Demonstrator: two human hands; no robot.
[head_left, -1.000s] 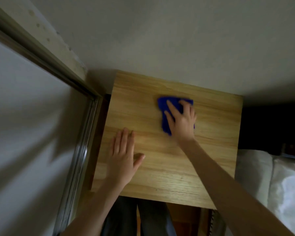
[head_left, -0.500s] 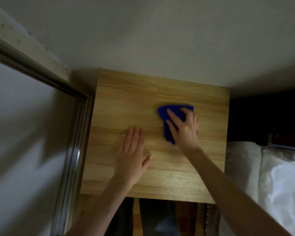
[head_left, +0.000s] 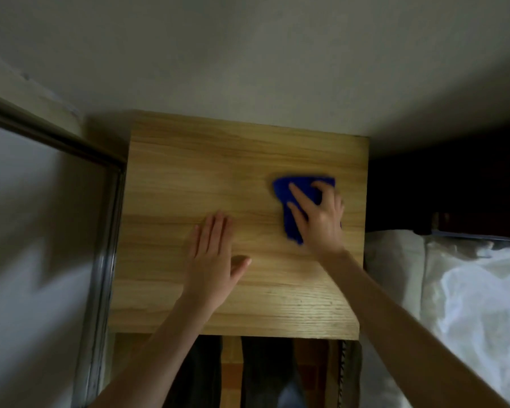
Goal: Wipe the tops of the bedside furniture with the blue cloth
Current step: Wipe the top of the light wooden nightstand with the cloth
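Note:
A light wooden bedside table (head_left: 189,178) fills the middle of the head view, its top seen from above. The blue cloth (head_left: 286,192) lies on the right part of the top, close to the right edge. My right hand (head_left: 318,216) presses down on the cloth with spread fingers and covers most of it. Flat on the bare wood left of the cloth rests my left hand (head_left: 212,257), palm down, fingers together and thumb out, holding nothing.
A white wall (head_left: 248,54) stands behind the table. A metal-framed sliding panel (head_left: 103,231) runs along the left side. White bedding (head_left: 468,290) lies at the right, with a dark gap above it. My legs show below the table's front edge.
My right hand has slid the blue cloth toward the table's right edge. The left hand stays flat on the wood. The view has shifted, so the table sits more to the right.

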